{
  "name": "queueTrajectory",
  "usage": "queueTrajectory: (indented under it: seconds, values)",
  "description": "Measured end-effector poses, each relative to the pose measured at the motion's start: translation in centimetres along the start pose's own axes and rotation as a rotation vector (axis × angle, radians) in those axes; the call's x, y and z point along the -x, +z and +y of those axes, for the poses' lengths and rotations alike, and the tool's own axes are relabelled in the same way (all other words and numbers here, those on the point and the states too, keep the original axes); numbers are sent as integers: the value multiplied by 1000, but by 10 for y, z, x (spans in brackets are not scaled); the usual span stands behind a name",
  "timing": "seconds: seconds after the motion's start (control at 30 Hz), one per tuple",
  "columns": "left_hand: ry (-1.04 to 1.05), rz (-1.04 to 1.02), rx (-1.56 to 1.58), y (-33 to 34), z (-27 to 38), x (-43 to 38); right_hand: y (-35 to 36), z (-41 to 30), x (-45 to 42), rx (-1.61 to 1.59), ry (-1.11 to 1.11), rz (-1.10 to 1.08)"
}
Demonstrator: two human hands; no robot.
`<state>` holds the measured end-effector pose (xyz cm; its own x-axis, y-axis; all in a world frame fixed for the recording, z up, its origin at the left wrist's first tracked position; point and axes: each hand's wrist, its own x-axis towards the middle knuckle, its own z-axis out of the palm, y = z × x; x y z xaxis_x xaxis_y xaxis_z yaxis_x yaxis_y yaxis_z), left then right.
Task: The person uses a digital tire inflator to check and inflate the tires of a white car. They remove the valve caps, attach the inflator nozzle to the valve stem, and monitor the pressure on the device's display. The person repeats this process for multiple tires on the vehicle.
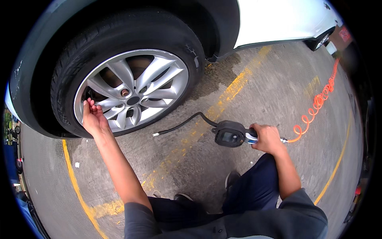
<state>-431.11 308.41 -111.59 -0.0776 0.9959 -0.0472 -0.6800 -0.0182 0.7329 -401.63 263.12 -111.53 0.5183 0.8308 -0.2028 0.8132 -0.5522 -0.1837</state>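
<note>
My right hand [267,139] grips the handle of a black tire inflator gun [229,133] with a small display on its head. From that head a short black hose [188,120] curves left, and its metal chuck [155,134] hangs apart from the wheel. An orange coiled air hose [310,114] joins the handle's rear end. At the lower left of the silver alloy rim [131,89], my left hand [96,118] has its fingers curled towards the thumb. Whether anything small sits between those fingertips is not visible. Around the rim is the black tire [191,44].
A white car [268,24] with dark wheel-arch trim [226,30] stands over the wheel. Faded yellow lines [235,86] cross the concrete floor [286,77], which has a dark damp patch beside the tire. My knee [256,179] is just below the inflator.
</note>
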Motion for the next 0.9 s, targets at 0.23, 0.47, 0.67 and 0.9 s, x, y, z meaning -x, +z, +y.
queueTrajectory:
  seconds: [0.23,0.47,0.67,0.9]
  values:
    - [196,40,-267,28,-31,38,-9,-3,6,90,-120,17]
    - [126,-218,-1040,-11,-91,193,-32,-29,58,-210,-151,-28]
    - [200,-1095,-1707,-35,22,323,-36,-44,138,-404,53,-45]
    - [-970,-1184,-1548,126,159,402,-173,-43,305,-484,508,-179]
